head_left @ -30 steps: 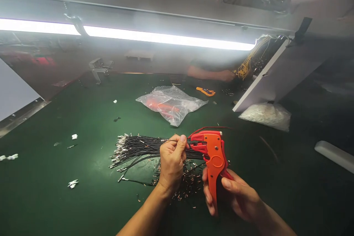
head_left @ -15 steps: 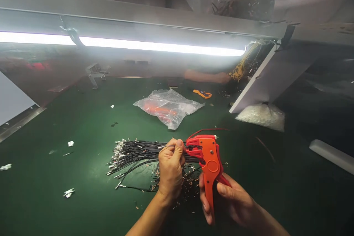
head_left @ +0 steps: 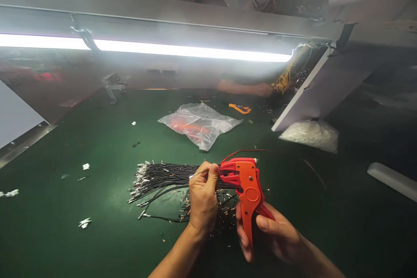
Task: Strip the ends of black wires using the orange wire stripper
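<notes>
Lighting: one long tube lamp (head_left: 182,51) overhead, blooming white, hazing the background. Green bench top (head_left: 58,243) dim, soft sheen at centre. Corners dark. Edges bowed by wide lens. Far side blurred.

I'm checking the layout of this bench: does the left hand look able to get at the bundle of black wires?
Probably yes. The left hand hangs just over the black wire bundle on the green mat, nothing between them; but its fingers pinch a single wire at the orange stripping tool.

Orange stripper (head_left: 248,186) stands handle-down, head pointing left. A thin black wire (head_left: 194,176) runs from its head. A bundle (head_left: 163,177) of black, metal-tipped wires lies flat just behind.
</notes>
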`<state>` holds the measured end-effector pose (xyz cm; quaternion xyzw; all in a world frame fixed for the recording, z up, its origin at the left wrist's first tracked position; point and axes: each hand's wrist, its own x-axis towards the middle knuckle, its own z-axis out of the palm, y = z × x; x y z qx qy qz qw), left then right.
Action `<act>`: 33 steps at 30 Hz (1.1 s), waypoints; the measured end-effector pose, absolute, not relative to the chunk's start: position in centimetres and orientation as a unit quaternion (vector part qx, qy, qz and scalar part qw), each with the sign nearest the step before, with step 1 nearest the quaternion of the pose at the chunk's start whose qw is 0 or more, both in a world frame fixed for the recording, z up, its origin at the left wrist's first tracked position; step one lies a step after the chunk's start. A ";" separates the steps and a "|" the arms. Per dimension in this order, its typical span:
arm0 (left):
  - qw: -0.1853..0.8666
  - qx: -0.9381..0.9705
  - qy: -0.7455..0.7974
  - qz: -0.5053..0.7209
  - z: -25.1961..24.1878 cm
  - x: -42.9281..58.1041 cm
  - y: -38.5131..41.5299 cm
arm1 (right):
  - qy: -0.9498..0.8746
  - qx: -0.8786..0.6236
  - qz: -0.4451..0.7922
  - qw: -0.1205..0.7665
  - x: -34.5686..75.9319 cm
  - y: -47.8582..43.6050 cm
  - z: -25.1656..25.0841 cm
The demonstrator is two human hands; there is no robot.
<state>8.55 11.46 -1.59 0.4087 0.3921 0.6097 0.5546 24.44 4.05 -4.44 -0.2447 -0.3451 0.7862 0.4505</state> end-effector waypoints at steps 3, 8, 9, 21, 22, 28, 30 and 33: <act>0.547 0.422 0.400 0.602 -1.7 8.3 11.4 | -0.346 -0.245 0.785 0.452 24.5 4.1 -4.4; 0.542 0.436 0.405 0.593 -1.6 8.1 11.3 | -0.335 -0.245 0.788 0.454 24.6 4.0 -5.0; 0.543 0.438 0.404 0.591 -1.5 8.1 11.3 | -0.331 -0.245 0.789 0.456 24.6 4.0 -5.1; 0.577 0.436 0.389 0.570 -2.1 8.2 11.7 | -0.305 -0.229 0.782 0.494 24.0 4.0 -5.3; 0.580 0.431 0.392 0.569 -2.3 8.1 11.8 | -0.303 -0.232 0.778 0.500 24.1 4.2 -5.2; 0.570 0.410 0.414 0.580 -2.8 8.0 12.1 | -0.303 -0.240 0.777 0.497 24.5 4.5 -5.3; 0.561 0.403 0.423 0.586 -3.0 8.0 12.2 | -0.307 -0.247 0.785 0.478 24.6 4.6 -4.9; 0.549 0.390 0.438 0.595 -3.3 8.0 12.2 | -0.314 -0.261 0.781 0.473 24.7 4.6 -3.8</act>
